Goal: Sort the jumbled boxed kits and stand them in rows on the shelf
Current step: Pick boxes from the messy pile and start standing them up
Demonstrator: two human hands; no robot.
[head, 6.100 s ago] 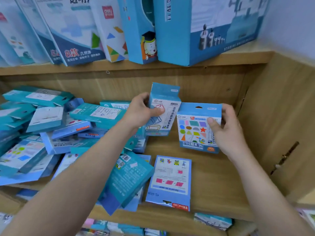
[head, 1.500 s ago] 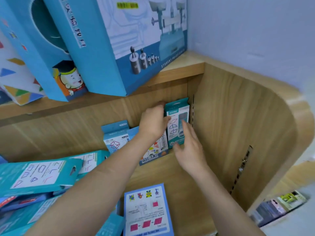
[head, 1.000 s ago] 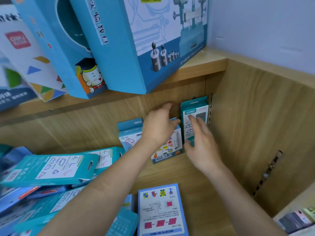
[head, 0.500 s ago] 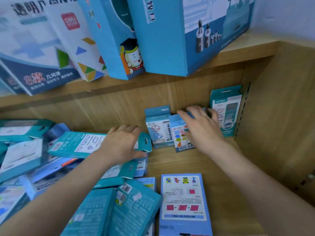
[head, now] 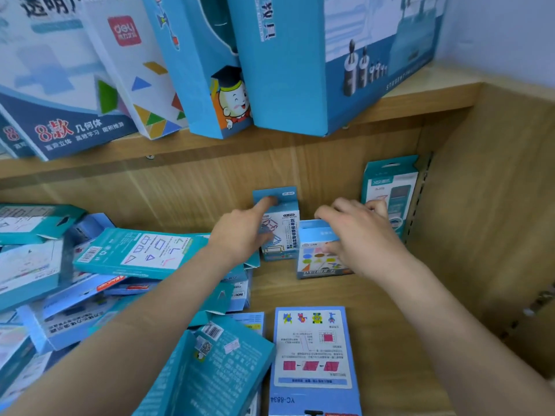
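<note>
1. My left hand (head: 240, 235) is released: its forefinger presses the header of the frame box (head: 282, 235), which stands at the back of the shelf (head: 375, 310).
2. My right hand (head: 357, 235) grasps the top of the shapes box (head: 318, 259), just beside it.
3. I judge the shapes box needs pushing back flush, bases level, in line with the teal box (head: 390, 187).
4. I steady both tops; either box may tip forward.

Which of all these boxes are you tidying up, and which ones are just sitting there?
Part of the job:
left hand touching the frame-picture box
right hand gripping the coloured-shapes box
teal box, standing
flat blue box
jumbled pile

Just sitting there:
big boxes on the upper shelf
wall
</note>
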